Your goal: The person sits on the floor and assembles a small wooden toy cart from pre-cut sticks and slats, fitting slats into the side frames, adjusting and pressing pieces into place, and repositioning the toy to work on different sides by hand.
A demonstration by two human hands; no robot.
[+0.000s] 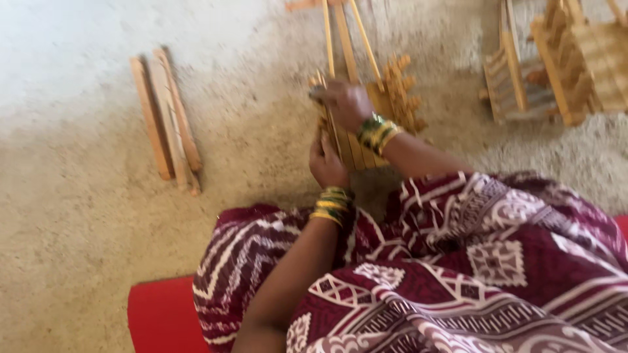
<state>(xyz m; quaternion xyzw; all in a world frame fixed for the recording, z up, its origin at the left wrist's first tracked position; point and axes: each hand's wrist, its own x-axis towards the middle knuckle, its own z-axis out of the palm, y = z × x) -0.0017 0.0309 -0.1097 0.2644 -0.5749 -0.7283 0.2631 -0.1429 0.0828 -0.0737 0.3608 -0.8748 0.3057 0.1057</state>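
Sandy floor (78, 216); slat frame (356, 131) points away.

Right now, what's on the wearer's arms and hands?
Both forearms are bare, no sleeves or gloves. The left hand has a stack of green and gold bangles at the wrist; the right hand wears a similar green and gold stack. No rings can be made out; the picture is blurred.

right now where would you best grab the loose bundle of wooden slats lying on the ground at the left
Probably around the middle of the bundle of wooden slats, coming down from above: they lie flat, side by side and nearly parallel, so a mid-length grip across them should hold them together and balanced. Nothing sits on top.
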